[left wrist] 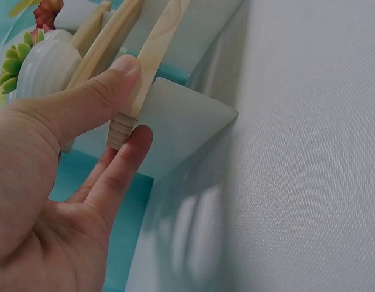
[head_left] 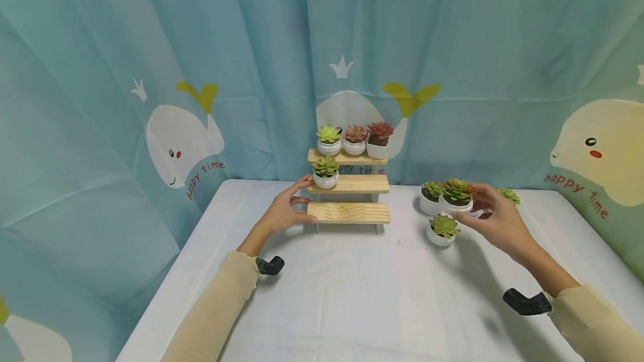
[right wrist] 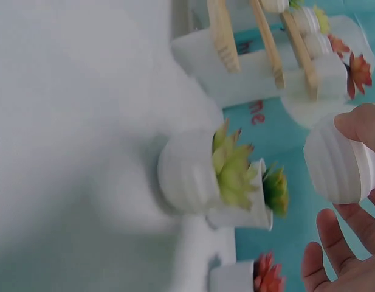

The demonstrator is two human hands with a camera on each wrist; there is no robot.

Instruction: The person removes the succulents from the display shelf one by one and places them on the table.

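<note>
A three-step wooden plant stand (head_left: 349,213) stands on the white table. My left hand (head_left: 287,211) pinches the left end of its lowest board (left wrist: 154,58), thumb on top and fingertips beneath. My right hand (head_left: 498,219) grips a white ribbed pot (right wrist: 339,161) holding a red-edged green succulent (head_left: 458,190), raised off the table. Below and beside it stand a potted pale-green succulent (head_left: 443,228) and a potted green one (head_left: 429,197). On the stand's middle step sits a potted green succulent (head_left: 326,172), at the left.
The top step bears a lime succulent (head_left: 329,139), a pink one (head_left: 355,138) and a dark red one (head_left: 378,138) in white pots. Another green succulent (head_left: 509,195) shows behind my right hand; a red one (right wrist: 269,274) appears in the right wrist view. A blue curtain (head_left: 251,43) hangs behind.
</note>
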